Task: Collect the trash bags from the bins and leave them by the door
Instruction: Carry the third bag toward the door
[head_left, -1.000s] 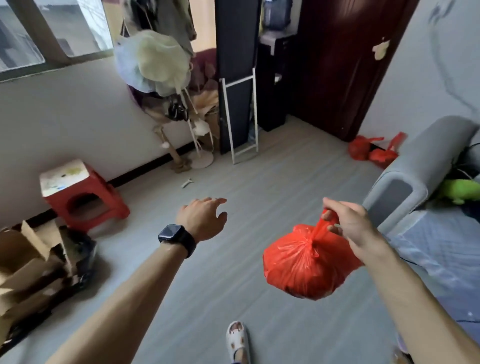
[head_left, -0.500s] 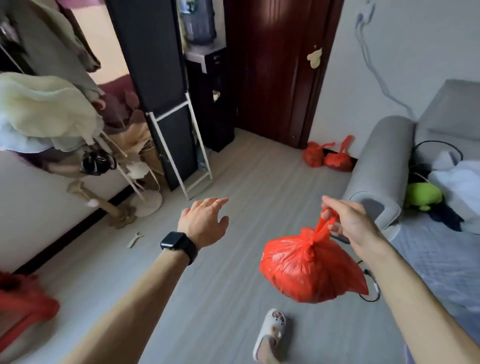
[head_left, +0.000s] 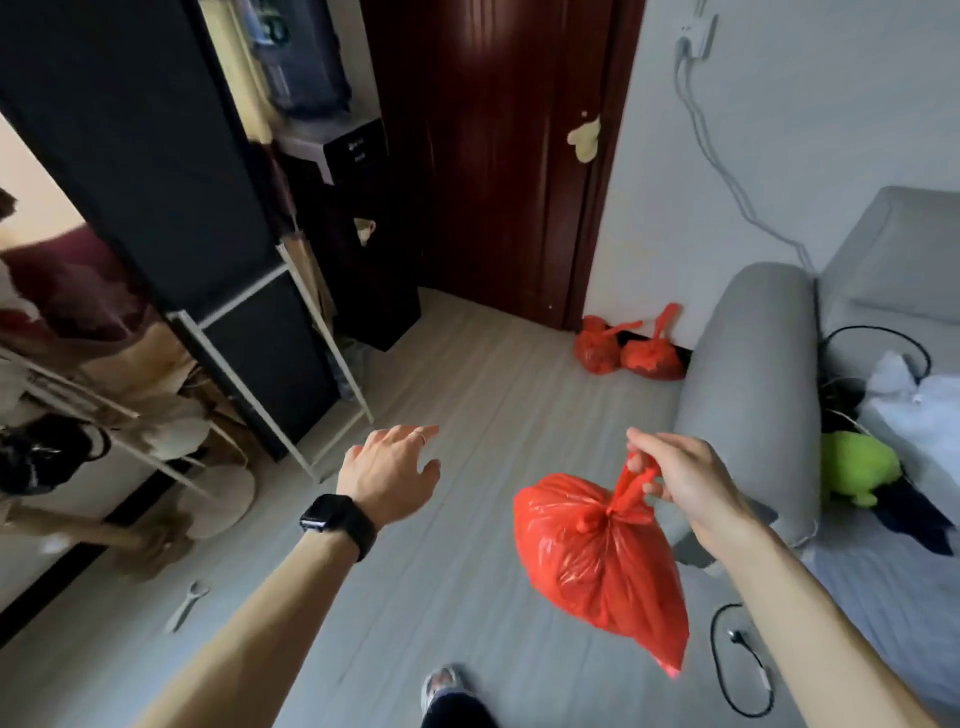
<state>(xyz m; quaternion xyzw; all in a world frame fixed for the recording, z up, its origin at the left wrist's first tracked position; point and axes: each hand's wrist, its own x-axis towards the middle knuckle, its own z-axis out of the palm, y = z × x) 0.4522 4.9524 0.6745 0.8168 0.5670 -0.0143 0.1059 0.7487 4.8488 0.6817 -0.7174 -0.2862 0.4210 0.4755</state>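
The view swings right and moves forward over the last second: the red stool and cardboard at the left wall drop out of sight, and the dark door (head_left: 493, 156) now fills the top centre, so the person is judged to be walking toward it. The gray sofa arm (head_left: 748, 395) stands closer on the right, bordering the strip of bare floor (head_left: 467, 395) that leads ahead. The red trash bag (head_left: 597, 561) hangs in the air above the near part of the floor, knotted at the top, its belly now trailing down toward the lower right as if swinging with the stride. At the far edge of the floor, in the corner between the door frame and the sofa arm, 2 tied red bags (head_left: 623, 353) lie touching each other, looming larger than before. The right hand (head_left: 680, 478) keeps the bag's tied handles pinched in its fingers (head_left: 647, 442), curled tight round the plastic. The left hand (head_left: 389, 473), with a black watch (head_left: 337, 522) at the wrist, stays out in front, spread loosely and holding nothing. This third bag probably needs only a few more steps before it can be set beside the other 2.
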